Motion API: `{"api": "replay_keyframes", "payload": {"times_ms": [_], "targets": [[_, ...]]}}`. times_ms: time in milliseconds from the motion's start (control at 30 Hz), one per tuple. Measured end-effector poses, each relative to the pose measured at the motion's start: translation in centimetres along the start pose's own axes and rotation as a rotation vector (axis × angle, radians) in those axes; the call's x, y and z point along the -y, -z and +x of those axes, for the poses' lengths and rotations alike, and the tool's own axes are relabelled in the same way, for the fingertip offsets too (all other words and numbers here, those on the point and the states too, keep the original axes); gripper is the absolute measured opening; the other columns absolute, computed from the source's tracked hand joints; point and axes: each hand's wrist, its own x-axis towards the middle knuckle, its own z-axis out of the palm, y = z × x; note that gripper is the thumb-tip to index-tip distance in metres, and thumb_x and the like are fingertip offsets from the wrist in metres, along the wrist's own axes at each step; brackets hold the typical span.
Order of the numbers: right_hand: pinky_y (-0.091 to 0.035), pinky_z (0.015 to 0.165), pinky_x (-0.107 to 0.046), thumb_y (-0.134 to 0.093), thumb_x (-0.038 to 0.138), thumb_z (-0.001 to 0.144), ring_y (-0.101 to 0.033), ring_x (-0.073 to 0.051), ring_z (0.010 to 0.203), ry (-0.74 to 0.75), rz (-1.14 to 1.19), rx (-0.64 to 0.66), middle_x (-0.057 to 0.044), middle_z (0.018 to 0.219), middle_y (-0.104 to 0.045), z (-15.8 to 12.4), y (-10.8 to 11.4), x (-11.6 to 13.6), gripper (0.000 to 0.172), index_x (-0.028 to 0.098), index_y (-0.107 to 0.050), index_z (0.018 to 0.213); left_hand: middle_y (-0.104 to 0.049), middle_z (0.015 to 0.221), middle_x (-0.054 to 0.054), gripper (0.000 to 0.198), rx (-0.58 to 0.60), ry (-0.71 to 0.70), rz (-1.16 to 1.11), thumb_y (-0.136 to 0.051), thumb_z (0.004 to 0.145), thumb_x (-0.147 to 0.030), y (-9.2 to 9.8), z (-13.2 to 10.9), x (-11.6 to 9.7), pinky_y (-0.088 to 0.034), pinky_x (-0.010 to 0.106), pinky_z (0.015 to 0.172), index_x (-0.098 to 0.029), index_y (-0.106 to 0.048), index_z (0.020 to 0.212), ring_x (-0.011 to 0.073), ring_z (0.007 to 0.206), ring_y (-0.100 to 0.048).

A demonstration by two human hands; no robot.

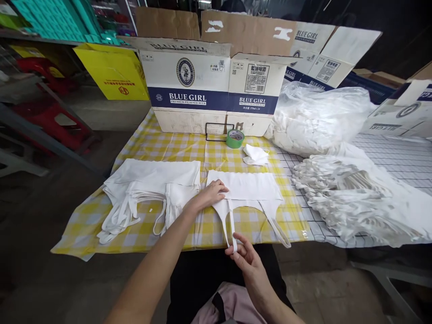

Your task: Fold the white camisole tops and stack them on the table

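A white strapped garment point(248, 186) lies flat on the yellow checked cloth point(182, 148), its straps pointing toward the front edge. My left hand point(213, 192) rests on the garment's left side, fingers spread. At the table's front edge, my right hand point(245, 256) has the end of the garment's left strap point(232, 225) between its fingers. To the left lies a stack of similar white garments point(151, 180) with loose straps hanging toward me. A small folded white piece point(255, 154) sits behind the flat garment.
Behind stand a large beer carton point(189, 101), a green tape roll point(235, 139) and a black wire frame point(212, 131). On the right are a heap of white garments point(357, 193) and a clear plastic bag point(317, 117). A yellow box point(114, 72) is at the back left.
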Motion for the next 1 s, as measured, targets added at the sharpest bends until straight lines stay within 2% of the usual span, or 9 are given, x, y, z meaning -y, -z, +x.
{"api": "replay_keyframes", "payload": {"times_ms": [133, 300, 433, 500, 567, 633, 700, 833, 1000], "targets": [[-0.039, 0.09, -0.038, -0.062, 0.039, 0.079, -0.051, -0.023, 0.108, -0.025, 0.05, 0.066, -0.006, 0.111, -0.061, -0.4, 0.0, -0.6, 0.059, 0.032, -0.039, 0.132, -0.055, 0.101, 0.005, 0.032, -0.021, 0.02, 0.039, -0.046, 0.077, -0.016, -0.3, 0.3, 0.0, -0.041, 0.03, 0.093, -0.02, -0.067, 0.101, 0.0193, 0.1, -0.052], [-0.043, 0.086, -0.042, -0.065, 0.041, 0.074, -0.048, -0.028, 0.115, -0.028, -0.054, 0.131, -0.004, 0.139, -0.039, -2.3, 0.4, -2.6, 0.065, 0.04, -0.038, 0.133, -0.058, 0.099, 0.003, 0.03, -0.054, 0.051, 0.112, -0.048, 0.075, -0.017, -0.4, 0.5, -0.3, -0.044, 0.027, 0.089, -0.02, -0.068, 0.098, 0.0176, 0.096, -0.055], [-0.048, 0.074, -0.046, -0.059, 0.041, 0.077, -0.057, -0.03, 0.099, 0.168, -0.416, 0.078, -0.001, 0.129, -0.051, -1.8, 2.7, -1.1, 0.051, 0.046, -0.046, 0.125, -0.058, 0.106, 0.006, 0.032, -0.215, 0.17, 0.24, -0.042, 0.081, -0.015, 1.0, 1.2, -0.1, -0.041, 0.03, 0.092, -0.019, -0.063, 0.105, 0.0191, 0.1, -0.055], [-0.048, 0.075, -0.046, -0.053, 0.039, 0.08, -0.059, -0.028, 0.089, 0.281, -0.668, -0.045, -0.003, 0.111, -0.06, 1.1, 4.9, 2.1, 0.036, 0.045, -0.054, 0.115, -0.055, 0.112, 0.011, 0.032, -0.326, 0.281, 0.327, -0.04, 0.083, -0.016, 1.8, 1.9, 0.3, -0.038, 0.038, 0.094, -0.015, -0.059, 0.108, 0.0243, 0.105, -0.051], [-0.049, 0.076, -0.041, -0.045, 0.04, 0.082, -0.058, -0.026, 0.089, 0.284, -0.996, -0.291, -0.006, 0.103, -0.061, 5.5, 7.7, 6.3, 0.033, 0.035, -0.055, 0.114, -0.054, 0.113, 0.016, 0.029, -0.39, 0.389, 0.407, -0.044, 0.083, -0.022, 2.2, 2.7, 0.6, -0.034, 0.047, 0.093, -0.013, -0.059, 0.106, 0.0311, 0.108, -0.048], [-0.044, 0.084, -0.039, -0.043, 0.034, 0.082, -0.055, -0.026, 0.097, 0.256, -1.083, -0.438, -0.011, 0.108, -0.056, 10.6, 10.5, 10.6, 0.04, 0.021, -0.051, 0.119, -0.054, 0.111, 0.02, 0.029, -0.413, 0.474, 0.468, -0.051, 0.081, -0.03, 2.4, 3.6, 0.8, -0.032, 0.051, 0.092, -0.01, -0.061, 0.1, 0.0361, 0.11, -0.044], [-0.04, 0.084, -0.039, -0.047, 0.033, 0.078, -0.051, -0.028, 0.103, 0.191, -1.134, -0.546, -0.016, 0.109, -0.054, 15.3, 12.7, 13.9, 0.036, 0.014, -0.054, 0.108, -0.054, 0.11, 0.022, 0.032, -0.419, 0.536, 0.504, -0.055, 0.079, -0.034, 2.4, 4.3, 1.0, -0.03, 0.051, 0.093, -0.008, -0.063, 0.094, 0.0384, 0.113, -0.04], [-0.038, 0.068, -0.031, -0.063, 0.029, 0.064, -0.056, -0.027, 0.086, 0.031, -1.171, -0.557, -0.011, 0.077, -0.06, 21.1, 14.3, 16.1, 0.017, 0.016, -0.055, 0.071, -0.059, 0.104, 0.022, 0.03, -0.375, 0.61, 0.481, -0.064, 0.07, -0.037, 3.2, 5.5, 1.8, -0.032, 0.049, 0.089, -0.009, -0.066, 0.08, 0.0384, 0.109, -0.044], [-0.03, 0.052, -0.023, -0.061, 0.018, 0.06, -0.053, -0.017, 0.06, -0.002, -1.077, -0.39, 0.001, 0.053, -0.051, 22.4, 14.0, 16.2, 0.014, 0.018, -0.047, 0.056, -0.067, 0.077, 0.013, 0.015, -0.283, 0.567, 0.305, -0.071, 0.055, -0.025, 4.6, 5.6, 2.3, -0.039, 0.041, 0.081, -0.014, -0.061, 0.058, 0.0328, 0.09, -0.058]]}}
